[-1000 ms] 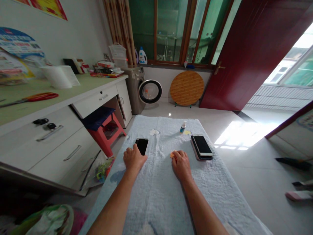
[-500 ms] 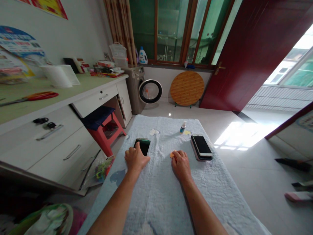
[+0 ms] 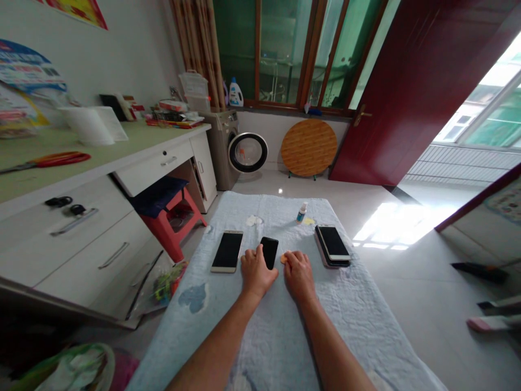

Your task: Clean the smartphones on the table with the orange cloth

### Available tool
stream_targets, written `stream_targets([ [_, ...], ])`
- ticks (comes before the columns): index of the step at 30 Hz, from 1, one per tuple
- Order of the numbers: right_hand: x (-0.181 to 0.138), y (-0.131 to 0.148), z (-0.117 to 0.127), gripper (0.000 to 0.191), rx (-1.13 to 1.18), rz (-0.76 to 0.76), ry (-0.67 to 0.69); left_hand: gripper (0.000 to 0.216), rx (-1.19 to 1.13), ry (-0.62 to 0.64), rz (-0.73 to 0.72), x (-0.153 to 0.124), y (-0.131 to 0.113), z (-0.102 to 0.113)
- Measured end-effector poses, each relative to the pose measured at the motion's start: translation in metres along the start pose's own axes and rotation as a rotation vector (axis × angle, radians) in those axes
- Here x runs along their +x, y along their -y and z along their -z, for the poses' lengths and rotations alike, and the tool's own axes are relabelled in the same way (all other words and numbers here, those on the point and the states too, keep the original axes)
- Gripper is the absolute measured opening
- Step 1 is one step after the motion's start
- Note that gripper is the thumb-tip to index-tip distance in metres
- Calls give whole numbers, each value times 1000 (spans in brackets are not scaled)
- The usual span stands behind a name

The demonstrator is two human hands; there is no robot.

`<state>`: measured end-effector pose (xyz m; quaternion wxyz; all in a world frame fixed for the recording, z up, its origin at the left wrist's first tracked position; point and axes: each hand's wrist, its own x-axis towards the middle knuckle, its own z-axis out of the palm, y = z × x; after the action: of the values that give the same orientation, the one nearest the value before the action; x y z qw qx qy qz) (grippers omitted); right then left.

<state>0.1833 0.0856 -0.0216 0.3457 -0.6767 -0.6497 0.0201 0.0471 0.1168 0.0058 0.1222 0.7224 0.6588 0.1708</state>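
My left hand [image 3: 258, 271] is closed around the lower part of a small black smartphone [image 3: 270, 251], thumb and fingers at its edges. To its left a larger gold-rimmed smartphone [image 3: 228, 251] lies face up on the blue cloth [image 3: 280, 342]. My right hand [image 3: 299, 276] rests on the cloth, fingers closed on a small orange pad [image 3: 284, 258], mostly hidden under them. Right of that hand, a white-framed phone [image 3: 334, 242] sits on top of a dark phone [image 3: 342, 264]. Beyond the hands stands a small spray bottle [image 3: 302, 213] with a white cap.
On the left is a white desk with drawers [image 3: 87, 228], a red stool [image 3: 171, 222] beneath it. A washing machine [image 3: 222, 146] with its round door open stands behind, near a folded round wooden table [image 3: 309, 147]. A dark red door [image 3: 391, 98] is at the right.
My left hand has moved right, bringing the small black phone off the larger phone, which now lies uncovered. My right hand stays nearly in place with the orange pad.
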Motion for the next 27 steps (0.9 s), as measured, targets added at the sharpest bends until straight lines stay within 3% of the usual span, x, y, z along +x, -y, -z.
stream_targets([
  [5,0,-2,0,24,3,0,4,79,-53,49,-59,0,4,-7],
  [8,1,-3,-1,25,12,-6,0,93,-116,192,-178,2,15,0],
  [11,2,-3,-1,24,37,-26,0,91,-183,321,-306,7,30,10],
  [19,1,4,8,26,122,65,-44,67,-287,158,-389,4,42,3],
  [23,-1,10,10,23,69,127,34,65,-250,83,-429,0,42,-5],
  [27,-2,11,7,21,22,92,91,63,-219,75,-445,1,43,-6],
])
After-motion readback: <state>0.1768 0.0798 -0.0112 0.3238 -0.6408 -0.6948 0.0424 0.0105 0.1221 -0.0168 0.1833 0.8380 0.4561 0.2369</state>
